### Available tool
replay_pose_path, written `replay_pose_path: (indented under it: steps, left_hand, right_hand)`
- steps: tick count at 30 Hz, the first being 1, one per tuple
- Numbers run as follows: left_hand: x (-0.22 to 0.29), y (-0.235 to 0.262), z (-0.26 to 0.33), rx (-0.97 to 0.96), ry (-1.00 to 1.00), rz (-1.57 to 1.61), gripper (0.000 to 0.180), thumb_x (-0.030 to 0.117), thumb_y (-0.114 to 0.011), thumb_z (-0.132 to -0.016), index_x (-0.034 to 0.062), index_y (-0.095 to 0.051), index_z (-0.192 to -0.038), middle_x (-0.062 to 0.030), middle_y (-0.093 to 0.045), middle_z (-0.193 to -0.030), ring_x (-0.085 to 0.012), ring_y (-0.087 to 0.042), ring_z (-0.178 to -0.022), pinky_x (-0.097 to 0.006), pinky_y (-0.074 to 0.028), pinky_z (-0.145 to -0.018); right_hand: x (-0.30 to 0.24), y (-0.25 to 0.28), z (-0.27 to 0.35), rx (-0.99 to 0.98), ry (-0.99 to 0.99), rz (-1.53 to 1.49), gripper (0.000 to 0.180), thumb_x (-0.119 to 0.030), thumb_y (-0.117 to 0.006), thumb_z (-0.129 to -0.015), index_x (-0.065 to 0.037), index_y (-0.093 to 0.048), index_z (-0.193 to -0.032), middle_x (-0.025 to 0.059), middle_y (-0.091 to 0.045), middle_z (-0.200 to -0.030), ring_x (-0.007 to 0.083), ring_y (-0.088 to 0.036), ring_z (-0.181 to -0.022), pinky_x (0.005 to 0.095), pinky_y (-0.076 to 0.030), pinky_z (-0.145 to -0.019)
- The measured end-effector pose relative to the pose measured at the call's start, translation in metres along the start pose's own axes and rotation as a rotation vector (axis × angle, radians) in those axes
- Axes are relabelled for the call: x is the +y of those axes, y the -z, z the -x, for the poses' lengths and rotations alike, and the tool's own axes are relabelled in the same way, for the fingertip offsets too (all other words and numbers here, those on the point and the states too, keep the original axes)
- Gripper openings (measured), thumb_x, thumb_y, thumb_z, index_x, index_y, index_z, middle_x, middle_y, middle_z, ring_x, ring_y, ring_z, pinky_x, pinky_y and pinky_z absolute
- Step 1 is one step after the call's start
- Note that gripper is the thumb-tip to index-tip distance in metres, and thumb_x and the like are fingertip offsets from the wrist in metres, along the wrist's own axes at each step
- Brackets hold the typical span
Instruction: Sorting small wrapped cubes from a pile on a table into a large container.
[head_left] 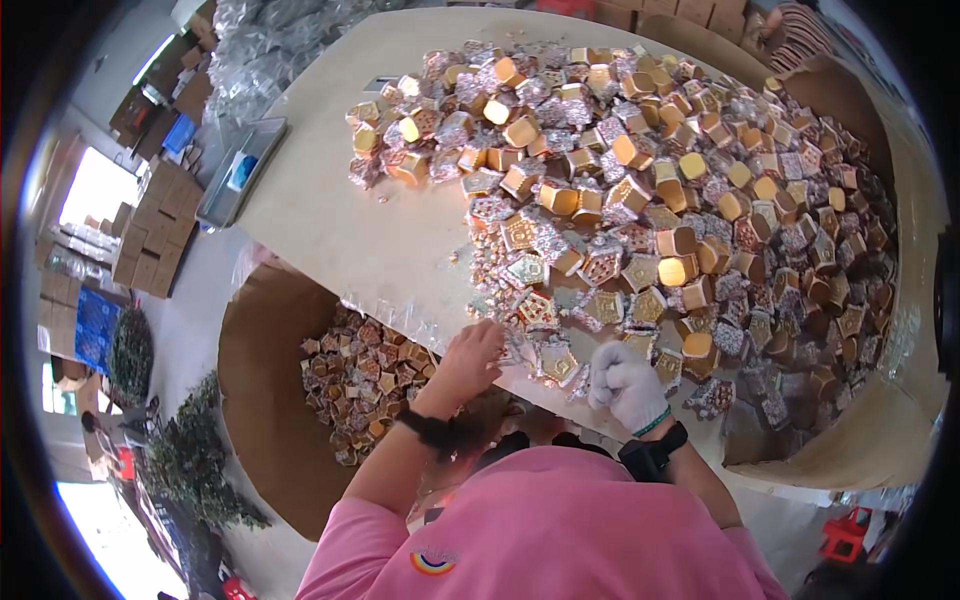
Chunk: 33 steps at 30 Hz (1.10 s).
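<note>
Small house-shaped ornaments in gold, silver glitter and red lie heaped on the table [350,240]. At its near edge, my bare left hand [472,357] has its fingers drawn together, pointing at the loose beads and glittery bits; what they grip, if anything, cannot be made out. My right hand [625,385], in a white glove, has curled fingers low over the same edge, and its fingertips are partly hidden. Between my hands lies a gold ornament [557,362]. Just beyond it is a red-dotted ornament [537,309] with a silver rim.
Below the table's left edge stands a large cardboard-walled bin [270,370] with many ornaments inside. A curved cardboard wall [915,330] bounds the heap at right. A grey tray [240,172] with a blue item sits at the far left corner. Clear plastic bags [265,60] pile up behind.
</note>
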<state>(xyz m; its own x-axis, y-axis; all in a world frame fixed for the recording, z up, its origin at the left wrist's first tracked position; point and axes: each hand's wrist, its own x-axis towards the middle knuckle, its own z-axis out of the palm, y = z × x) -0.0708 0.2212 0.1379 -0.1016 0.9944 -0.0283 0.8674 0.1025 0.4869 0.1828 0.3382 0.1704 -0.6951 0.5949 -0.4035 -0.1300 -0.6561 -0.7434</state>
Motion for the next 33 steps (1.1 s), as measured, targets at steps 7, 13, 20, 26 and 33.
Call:
replay_pose_path:
  steps: [7,13,20,26,33]
  left_hand:
    - [0.034,0.031,0.023,0.209,0.048,0.151,0.074,0.01,-0.078,-0.065,0.0007,-0.041,-0.129,-0.0222,-0.047,-0.126,-0.0396,-0.048,-0.116,-0.044,-0.042,-0.098]
    - [0.062,0.038,0.026,0.257,-0.164,0.008,0.072,0.022,-0.079,-0.066,0.0011,-0.043,-0.126,-0.0187,-0.048,-0.124,-0.0392,-0.043,-0.119,-0.047,-0.035,-0.103]
    - [0.043,0.019,0.021,0.352,0.386,0.985,0.035,0.031,-0.056,-0.092,-0.002,-0.057,-0.106,-0.0084,-0.059,-0.095,-0.0183,-0.055,-0.091,-0.03,-0.043,-0.082]
    - [0.047,-0.015,0.01,0.517,0.801,1.865,0.023,0.021,-0.051,-0.092,0.0008,-0.062,-0.088,-0.0078,-0.063,-0.084,-0.018,-0.06,-0.076,-0.03,-0.045,-0.068]
    - [-0.008,0.006,0.045,0.681,0.798,1.818,0.034,0.032,-0.047,-0.094,-0.0009,-0.056,-0.098,-0.0152,-0.065,-0.094,-0.0289,-0.064,-0.084,-0.046,-0.053,-0.078]
  right_hand:
    - [0.0,-0.043,-0.011,0.034,-0.394,0.24,0.041,-0.047,-0.045,-0.096,-0.011,-0.055,-0.081,-0.0038,-0.044,-0.058,0.0076,-0.038,-0.043,0.0221,-0.032,-0.04]
    - [0.007,-0.054,-0.01,-0.207,-0.523,-0.082,0.039,-0.045,-0.051,-0.094,-0.011,-0.055,-0.074,-0.0042,-0.048,-0.057,0.0069,-0.04,-0.042,0.0234,-0.032,-0.038]
    - [0.003,-0.078,-0.005,-0.163,-0.268,0.517,0.022,-0.026,-0.053,-0.095,-0.011,-0.051,-0.079,-0.0039,-0.041,-0.056,0.0069,-0.037,-0.041,0.0231,-0.029,-0.037]
    - [0.005,-0.076,-0.012,-0.124,-0.39,0.25,0.032,-0.034,-0.047,-0.098,-0.011,-0.05,-0.076,-0.0032,-0.041,-0.054,0.0083,-0.034,-0.039,0.0225,-0.027,-0.037]
    - [-0.004,-0.062,-0.033,-0.2,0.011,0.035,0.035,-0.032,-0.044,-0.098,-0.01,-0.046,-0.07,-0.0024,-0.039,-0.052,0.0109,-0.033,-0.04,0.0246,-0.033,-0.042]
